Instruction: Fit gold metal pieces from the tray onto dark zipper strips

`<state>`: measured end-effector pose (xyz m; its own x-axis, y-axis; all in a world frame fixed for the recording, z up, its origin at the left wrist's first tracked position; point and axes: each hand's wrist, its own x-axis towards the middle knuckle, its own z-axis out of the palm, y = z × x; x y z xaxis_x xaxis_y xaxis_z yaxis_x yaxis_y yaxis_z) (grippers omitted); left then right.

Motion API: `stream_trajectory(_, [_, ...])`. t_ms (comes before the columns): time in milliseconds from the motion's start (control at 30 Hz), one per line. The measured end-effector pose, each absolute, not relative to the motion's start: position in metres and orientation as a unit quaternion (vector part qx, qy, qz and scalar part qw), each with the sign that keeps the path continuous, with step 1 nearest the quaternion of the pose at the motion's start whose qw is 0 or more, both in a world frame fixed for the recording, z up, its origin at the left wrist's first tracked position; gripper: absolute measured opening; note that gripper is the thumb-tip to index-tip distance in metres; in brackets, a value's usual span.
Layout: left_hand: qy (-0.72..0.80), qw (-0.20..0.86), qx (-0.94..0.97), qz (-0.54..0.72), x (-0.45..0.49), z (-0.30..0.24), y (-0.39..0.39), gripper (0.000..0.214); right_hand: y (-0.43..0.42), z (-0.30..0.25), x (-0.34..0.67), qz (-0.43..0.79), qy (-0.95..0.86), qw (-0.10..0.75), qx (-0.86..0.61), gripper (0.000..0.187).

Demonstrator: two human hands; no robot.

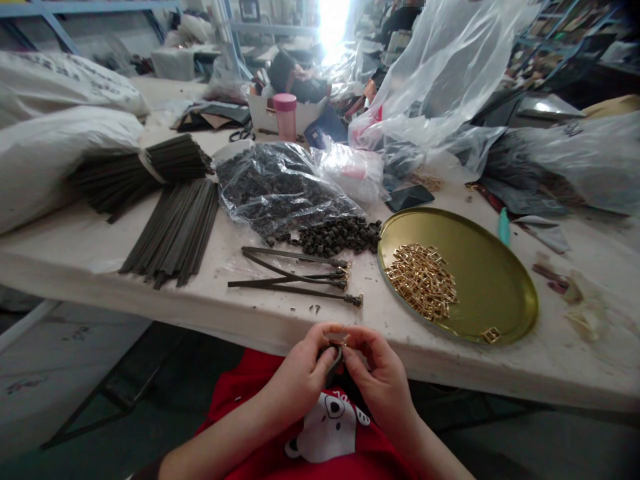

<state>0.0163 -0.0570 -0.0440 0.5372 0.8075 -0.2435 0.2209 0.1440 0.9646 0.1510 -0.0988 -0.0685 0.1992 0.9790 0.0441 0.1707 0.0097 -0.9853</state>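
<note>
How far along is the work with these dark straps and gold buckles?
Four thin dark straps with fitted ends lie on the white table, seemingly done. The left hand and right hand pinch another dark strap against a small gold buckle. Many gold square buckles in the round golden tray and flat dark strips wait unused.

dark strap (332,363): thin, flat, end up, pinched between left hand (299,381) and right hand (381,377) just below table (250,319) edge; small gold buckle (342,343) at its tip, possibly threaded on; mostly hidden
</note>
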Motion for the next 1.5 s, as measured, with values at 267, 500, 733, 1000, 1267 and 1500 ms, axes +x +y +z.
stream_trajectory(267, [0.412,0.629,0.628,0.199,0.017,-0.047,-0.051,0.036,-0.087,-0.069,0.16,0.542,-0.445,0.487,-0.52,0.014])
stream_trajectory(500, [0.427,0.613,0.642,0.172,0.015,-0.049,-0.047,0.039,-0.08,-0.068,0.163,0.671,-0.372,0.451,-0.456,0.013])
stream_trajectory(733, [0.42,0.608,0.651,0.172,0.015,-0.048,-0.049,0.041,-0.078,-0.067,0.162,0.698,-0.314,0.463,-0.447,0.019])
stream_trajectory(1000, [0.364,0.6,0.693,0.167,0.014,-0.043,-0.051,0.028,-0.082,-0.075,0.161,0.762,-0.186,0.475,-0.399,0.032])
stream_trajectory(1267, [0.403,0.597,0.676,0.153,0.013,-0.043,-0.046,0.022,-0.07,-0.066,0.177,0.59,-0.374,0.467,-0.542,0.021])
stream_trajectory(1500, [0.433,0.615,0.638,0.163,0.016,-0.046,-0.039,0.024,-0.029,-0.067,0.255,0.138,-0.572,0.341,-0.733,0.018])
